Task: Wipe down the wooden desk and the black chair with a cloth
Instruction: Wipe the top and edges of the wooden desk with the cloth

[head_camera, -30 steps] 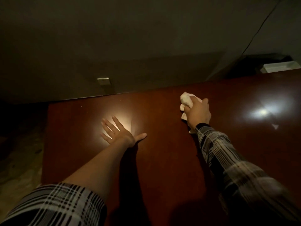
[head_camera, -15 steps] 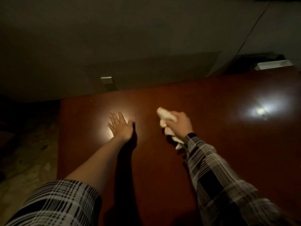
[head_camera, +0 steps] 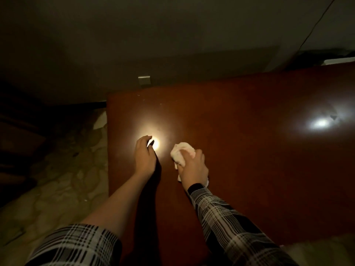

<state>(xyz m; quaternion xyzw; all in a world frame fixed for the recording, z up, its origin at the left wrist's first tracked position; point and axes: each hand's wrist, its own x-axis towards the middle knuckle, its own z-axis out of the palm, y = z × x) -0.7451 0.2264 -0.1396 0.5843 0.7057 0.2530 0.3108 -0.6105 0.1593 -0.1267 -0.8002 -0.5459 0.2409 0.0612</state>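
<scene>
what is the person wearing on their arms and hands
Both arms wear a black-and-white plaid shirt. The left sleeve is pushed up past the forearm; the right sleeve reaches the wrist, ending in a dark cuff. The left hand and right hand are bare.

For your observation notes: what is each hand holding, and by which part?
The right hand grips a bunched white cloth around its middle, pressing it on the wooden desk. The left hand holds nothing.
</scene>
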